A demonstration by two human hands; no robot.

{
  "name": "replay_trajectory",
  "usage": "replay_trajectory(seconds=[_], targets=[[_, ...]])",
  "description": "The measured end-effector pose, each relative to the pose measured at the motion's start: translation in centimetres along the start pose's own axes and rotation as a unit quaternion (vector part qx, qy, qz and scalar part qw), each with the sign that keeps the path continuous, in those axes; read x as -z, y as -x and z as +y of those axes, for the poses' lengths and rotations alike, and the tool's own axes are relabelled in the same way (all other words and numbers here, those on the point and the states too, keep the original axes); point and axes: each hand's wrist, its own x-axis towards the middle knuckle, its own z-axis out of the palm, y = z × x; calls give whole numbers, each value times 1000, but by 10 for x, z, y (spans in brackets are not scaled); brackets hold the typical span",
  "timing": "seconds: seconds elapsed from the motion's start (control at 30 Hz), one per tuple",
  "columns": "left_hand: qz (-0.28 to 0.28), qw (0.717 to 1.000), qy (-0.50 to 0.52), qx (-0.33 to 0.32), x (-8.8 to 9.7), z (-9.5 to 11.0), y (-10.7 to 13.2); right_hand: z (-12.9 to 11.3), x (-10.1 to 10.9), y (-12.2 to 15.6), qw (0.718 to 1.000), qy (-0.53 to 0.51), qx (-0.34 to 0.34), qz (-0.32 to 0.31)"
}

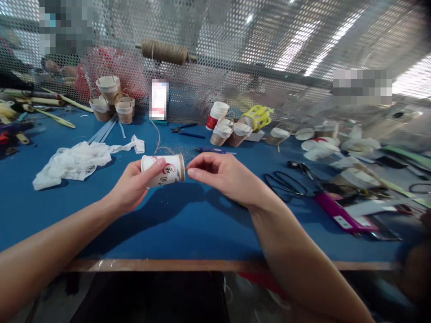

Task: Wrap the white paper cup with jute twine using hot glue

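Note:
Over the blue tabletop, my left hand grips a white paper cup lying on its side, thumb along its printed wall. Brown twine rings the cup's right end. From there a loose strand curves up towards a twine spool on a rod at the mesh screen. My right hand is beside the wrapped end, thumb and fingertips pressed together. Whatever is between those fingertips is too small or hidden to make out.
Crumpled white lace lies left. Small twine-covered baskets stand behind it near a lit phone. Pliers, stacked paper cups and more baskets are at the back. A magenta glue gun with a cable lies right.

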Motion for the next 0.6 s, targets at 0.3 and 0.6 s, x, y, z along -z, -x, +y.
replay_trajectory(seconds=[0.3, 0.6], targets=[[-54, 955, -266, -121, -1, 2, 10, 9, -4, 1, 989, -134, -62, -1], [-110, 908, -355, -192, 4, 0, 8, 19, -9, 5, 979, -189, -74, 13]])
